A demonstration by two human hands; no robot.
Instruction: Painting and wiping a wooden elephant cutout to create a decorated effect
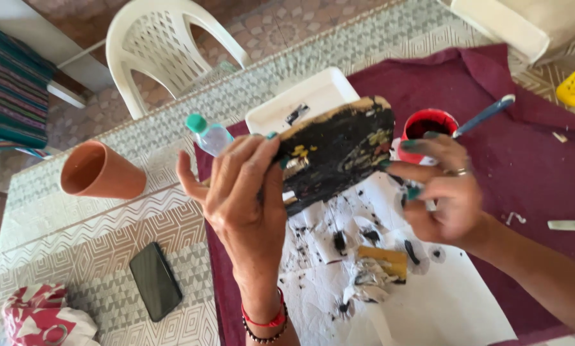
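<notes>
progress looks well along: our left hand (246, 198) grips the wooden plaque (336, 151) above the table's middle, face mostly black w/ yellowish bits showing. right hand (442, 189) pinches its edge & a paintbrush (486, 115). below, paper (428, 301) is smeared black. farther: red paint cup (428, 125), contents hidden; terracotta pot (100, 171) looks empty.

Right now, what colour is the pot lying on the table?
Terracotta orange pot, seen in the head view.

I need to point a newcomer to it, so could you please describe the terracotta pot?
On the patterned table, left of the maroon cloth, the terracotta clay pot lies tipped on its side. Unlike the flat black phone nearby, it is round and orange-brown.
</notes>
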